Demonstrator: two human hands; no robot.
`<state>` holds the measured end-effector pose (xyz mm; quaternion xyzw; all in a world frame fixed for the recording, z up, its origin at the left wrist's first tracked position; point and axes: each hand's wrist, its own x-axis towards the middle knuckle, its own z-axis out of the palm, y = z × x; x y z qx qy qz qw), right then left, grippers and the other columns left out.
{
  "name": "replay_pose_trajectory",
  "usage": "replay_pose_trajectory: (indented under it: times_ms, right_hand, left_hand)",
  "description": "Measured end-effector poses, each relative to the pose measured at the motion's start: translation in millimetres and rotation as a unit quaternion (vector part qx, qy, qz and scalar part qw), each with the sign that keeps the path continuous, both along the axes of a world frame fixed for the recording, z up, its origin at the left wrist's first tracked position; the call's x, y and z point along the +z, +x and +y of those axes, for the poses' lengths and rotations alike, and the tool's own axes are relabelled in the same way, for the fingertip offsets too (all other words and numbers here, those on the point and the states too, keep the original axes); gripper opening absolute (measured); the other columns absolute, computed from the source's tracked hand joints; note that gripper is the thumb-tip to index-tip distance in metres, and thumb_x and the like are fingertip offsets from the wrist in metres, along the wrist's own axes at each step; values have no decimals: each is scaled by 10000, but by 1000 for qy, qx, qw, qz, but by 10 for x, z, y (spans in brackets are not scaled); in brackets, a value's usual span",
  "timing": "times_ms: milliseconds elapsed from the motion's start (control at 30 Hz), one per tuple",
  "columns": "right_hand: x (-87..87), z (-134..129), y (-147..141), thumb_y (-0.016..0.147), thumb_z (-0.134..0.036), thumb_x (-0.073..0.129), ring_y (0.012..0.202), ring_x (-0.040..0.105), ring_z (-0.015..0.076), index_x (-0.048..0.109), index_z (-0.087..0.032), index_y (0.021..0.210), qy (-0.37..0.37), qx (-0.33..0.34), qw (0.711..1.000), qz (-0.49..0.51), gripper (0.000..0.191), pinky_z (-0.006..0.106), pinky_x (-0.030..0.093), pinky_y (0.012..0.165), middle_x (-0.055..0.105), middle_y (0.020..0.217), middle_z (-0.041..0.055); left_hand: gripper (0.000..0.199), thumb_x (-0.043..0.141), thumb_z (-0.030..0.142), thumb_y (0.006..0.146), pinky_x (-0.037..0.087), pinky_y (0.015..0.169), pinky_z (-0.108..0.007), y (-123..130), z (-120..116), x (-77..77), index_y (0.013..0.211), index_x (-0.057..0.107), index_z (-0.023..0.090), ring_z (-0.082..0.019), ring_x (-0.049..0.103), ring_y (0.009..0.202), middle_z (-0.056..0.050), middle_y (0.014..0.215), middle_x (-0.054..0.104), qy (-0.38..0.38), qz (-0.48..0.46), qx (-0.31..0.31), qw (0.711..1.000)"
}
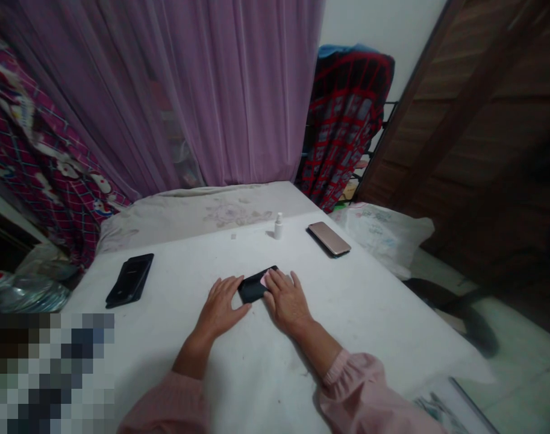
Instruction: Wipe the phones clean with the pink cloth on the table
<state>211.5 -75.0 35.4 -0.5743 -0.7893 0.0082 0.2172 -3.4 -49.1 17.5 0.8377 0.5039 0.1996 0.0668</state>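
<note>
A dark smartphone (pixel 253 290) lies flat at the middle of the white-covered table. My left hand (pixel 219 306) is at its left end, with the index finger at the upper corner and the thumb along the near edge, steadying it. A small pink cloth (pixel 264 279) shows under the fingers of my right hand (pixel 287 301), which presses it onto the phone's right half. Part of the cloth and phone is hidden by that hand. Beyond them stands a small white spray bottle (pixel 278 228), upright.
Two stacked dark phones (pixel 130 280) lie at the left. A rose-gold phone (pixel 331 239) rests on something dark at the right. A tiny pale square (pixel 233 237) lies near the bottle. Purple curtains (pixel 247 90) hang behind; a plastic bag (pixel 383 232) is beside the right edge.
</note>
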Motion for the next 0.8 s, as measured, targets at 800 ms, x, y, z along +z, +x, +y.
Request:
replay_pose_trajectory:
  times_ms: [800]
  right_hand:
    - [-105, 294, 50, 922, -318, 590, 1125, 537, 264, 760, -333, 953, 55, -100, 987, 114, 173, 439, 250, 966, 752, 1049, -6]
  left_hand:
    - [646, 625, 387, 835, 244, 1166, -499, 80, 52, -18, 1422, 402, 239, -265, 502, 1294, -88, 1386, 562, -19, -24, 6, 999]
